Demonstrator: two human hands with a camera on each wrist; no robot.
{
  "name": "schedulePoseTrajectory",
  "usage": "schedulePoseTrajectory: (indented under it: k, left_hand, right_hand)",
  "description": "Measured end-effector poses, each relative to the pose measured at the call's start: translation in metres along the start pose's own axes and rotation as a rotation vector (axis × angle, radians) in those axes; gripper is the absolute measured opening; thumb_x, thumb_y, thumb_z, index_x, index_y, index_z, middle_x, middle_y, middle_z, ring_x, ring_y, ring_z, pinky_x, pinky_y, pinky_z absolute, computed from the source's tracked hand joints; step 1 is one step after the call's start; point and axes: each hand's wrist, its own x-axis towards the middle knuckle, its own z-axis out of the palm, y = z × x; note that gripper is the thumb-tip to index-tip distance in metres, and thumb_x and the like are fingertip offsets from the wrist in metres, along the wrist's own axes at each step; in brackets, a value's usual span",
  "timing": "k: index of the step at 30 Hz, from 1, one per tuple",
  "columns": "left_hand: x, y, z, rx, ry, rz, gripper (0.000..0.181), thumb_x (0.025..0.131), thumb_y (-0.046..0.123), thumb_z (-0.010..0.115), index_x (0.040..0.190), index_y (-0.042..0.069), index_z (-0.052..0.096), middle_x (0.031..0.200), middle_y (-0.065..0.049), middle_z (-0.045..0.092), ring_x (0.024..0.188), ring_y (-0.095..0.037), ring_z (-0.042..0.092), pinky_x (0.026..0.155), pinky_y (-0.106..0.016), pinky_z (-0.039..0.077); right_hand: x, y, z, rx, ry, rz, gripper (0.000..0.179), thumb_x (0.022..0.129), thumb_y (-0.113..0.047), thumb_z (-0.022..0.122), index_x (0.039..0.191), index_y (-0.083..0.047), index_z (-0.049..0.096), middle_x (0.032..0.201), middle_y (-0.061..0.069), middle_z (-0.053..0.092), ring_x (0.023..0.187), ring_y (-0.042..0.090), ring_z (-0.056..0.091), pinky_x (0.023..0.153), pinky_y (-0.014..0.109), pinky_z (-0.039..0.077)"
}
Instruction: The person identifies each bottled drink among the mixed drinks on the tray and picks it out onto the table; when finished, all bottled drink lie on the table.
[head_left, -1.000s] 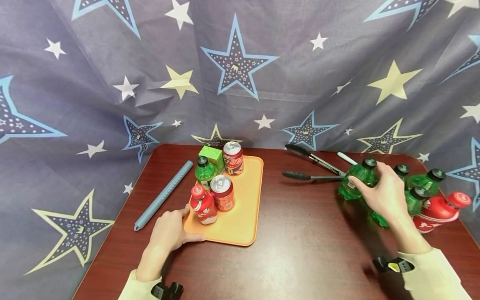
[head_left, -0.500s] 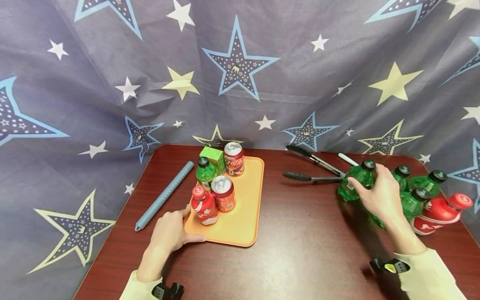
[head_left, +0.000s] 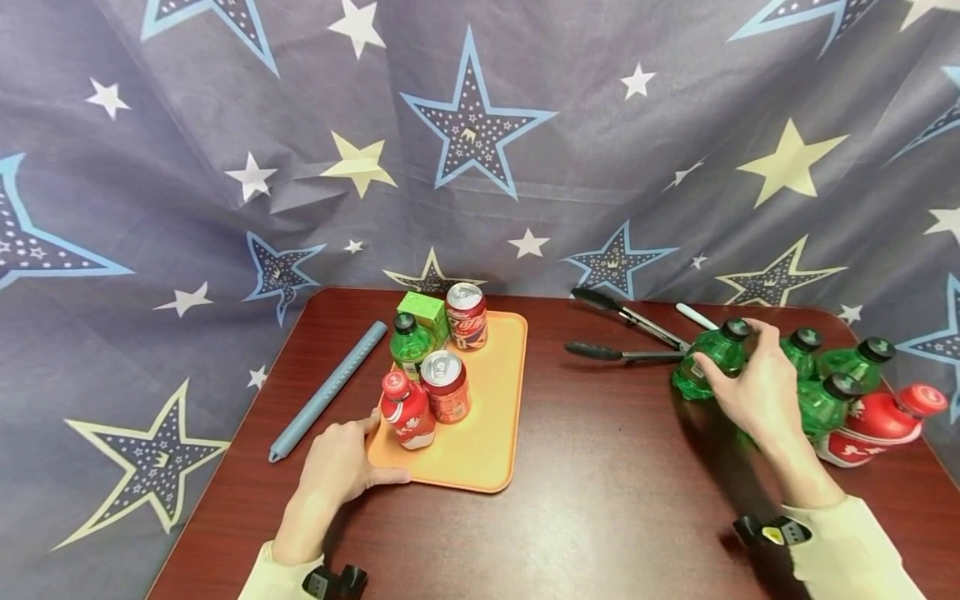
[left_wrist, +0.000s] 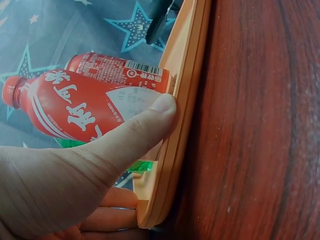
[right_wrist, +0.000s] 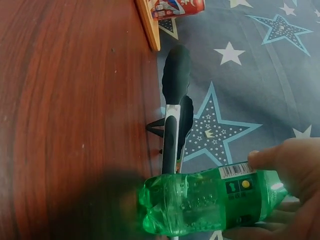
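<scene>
In the head view my left hand (head_left: 336, 462) holds the near left corner of an orange tray (head_left: 491, 446), thumb along the near rim and fingers at the left side. On the tray stand a red bottle (head_left: 407, 417), two red cans, one (head_left: 447, 396) nearer and one (head_left: 467, 321) at the back, a small green bottle (head_left: 408, 342) and a green carton (head_left: 425, 312). At the right, my right hand (head_left: 757, 387) grips a green soda bottle (head_left: 705, 362) round its upper part. The right wrist view shows that bottle (right_wrist: 200, 202) close over the table, fingers partly behind it.
Metal tongs with black tips (head_left: 596, 352) lie spread left of the held bottle, a white stick (head_left: 695, 317) behind it. Several green bottles (head_left: 855, 367) and a large red bottle (head_left: 873, 425) stand right of my right hand. A blue-grey tube (head_left: 330, 392) lies left of the tray.
My right hand has shifted slightly left with the green soda bottle, away from the other bottles. My left hand and the tray stay in place.
</scene>
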Motion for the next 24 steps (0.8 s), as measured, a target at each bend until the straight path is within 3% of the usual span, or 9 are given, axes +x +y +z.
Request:
schedulePoseTrajectory:
  k: [4,7,10,12,13,15,17,19,24]
  left_hand:
    - [0.001,0.001,0.000,-0.001,0.002,0.005,0.109,0.059,0.064,0.098,0.140,-0.001,0.067,0.121,-0.027,0.076,0.099,-0.044,0.075,0.084,-0.058,0.059]
    - [0.001,0.001,0.000,0.002,-0.006,0.002,0.109,0.059,0.065,0.097,0.140,-0.001,0.067,0.122,-0.027,0.076,0.100,-0.044,0.075,0.085,-0.058,0.059]
    - [0.001,0.001,0.000,0.004,-0.013,-0.003,0.109,0.059,0.065,0.097,0.139,-0.002,0.067,0.122,-0.027,0.076,0.100,-0.044,0.074,0.086,-0.058,0.059]
    - [0.001,0.001,-0.001,0.004,-0.013,-0.002,0.109,0.059,0.065,0.097,0.139,-0.002,0.067,0.122,-0.026,0.076,0.100,-0.043,0.074,0.086,-0.058,0.059]
    - [0.001,0.001,-0.001,0.003,-0.012,0.000,0.109,0.059,0.065,0.097,0.139,-0.002,0.067,0.122,-0.026,0.076,0.100,-0.043,0.074,0.086,-0.058,0.059]
    - [0.002,0.001,-0.001,0.000,-0.011,0.002,0.110,0.059,0.065,0.097,0.140,-0.002,0.067,0.122,-0.026,0.076,0.100,-0.043,0.074,0.086,-0.058,0.059]
    - [0.002,0.001,-0.001,-0.001,-0.012,0.002,0.110,0.059,0.065,0.097,0.141,-0.002,0.066,0.123,-0.027,0.076,0.100,-0.043,0.074,0.086,-0.058,0.059]
    - [0.002,0.001,-0.001,0.000,-0.015,0.002,0.111,0.059,0.066,0.097,0.141,-0.002,0.065,0.124,-0.027,0.075,0.100,-0.044,0.074,0.086,-0.058,0.059]
    - [0.002,0.001,-0.001,0.006,-0.018,0.002,0.112,0.059,0.067,0.097,0.141,-0.003,0.065,0.124,-0.027,0.075,0.100,-0.043,0.074,0.086,-0.057,0.059]
  right_hand:
    - [-0.001,-0.003,-0.001,0.017,0.007,0.048,0.085,0.090,-0.028,0.082,0.155,0.000,0.035,0.127,0.035,0.060,0.111,0.054,0.059,0.092,0.067,0.045]
    - [0.001,-0.005,-0.003,0.017,0.044,0.023,0.087,0.087,-0.026,0.084,0.155,-0.001,0.036,0.126,0.033,0.062,0.106,0.050,0.062,0.089,0.061,0.046]
    - [0.005,-0.008,-0.008,0.022,0.096,-0.042,0.084,0.085,-0.023,0.085,0.152,-0.003,0.041,0.126,0.026,0.068,0.091,0.025,0.063,0.082,0.040,0.045]
    - [0.010,-0.011,-0.012,0.029,0.124,-0.074,0.079,0.084,-0.023,0.086,0.149,-0.004,0.047,0.126,0.023,0.072,0.084,0.004,0.057,0.078,0.029,0.040]
    - [0.014,-0.014,-0.015,0.033,0.136,-0.087,0.076,0.083,-0.023,0.087,0.147,-0.005,0.051,0.127,0.021,0.073,0.083,0.001,0.054,0.077,0.026,0.038]
    - [0.020,-0.020,-0.020,0.042,0.153,-0.104,0.069,0.083,-0.024,0.087,0.143,-0.006,0.057,0.126,0.020,0.074,0.087,0.002,0.060,0.082,0.027,0.040]
    - [0.027,-0.027,-0.026,0.055,0.171,-0.123,0.066,0.083,-0.024,0.087,0.141,-0.007,0.062,0.126,0.021,0.075,0.099,0.017,0.070,0.087,0.032,0.042]
    - [0.032,-0.035,-0.030,0.066,0.186,-0.142,0.064,0.084,-0.024,0.087,0.141,-0.007,0.064,0.130,0.019,0.074,0.114,0.034,0.070,0.090,0.029,0.041]
    - [0.045,-0.057,-0.034,0.125,0.207,-0.186,0.061,0.084,-0.024,0.088,0.140,-0.011,0.066,0.135,0.013,0.073,0.125,0.037,0.069,0.091,0.003,0.034]
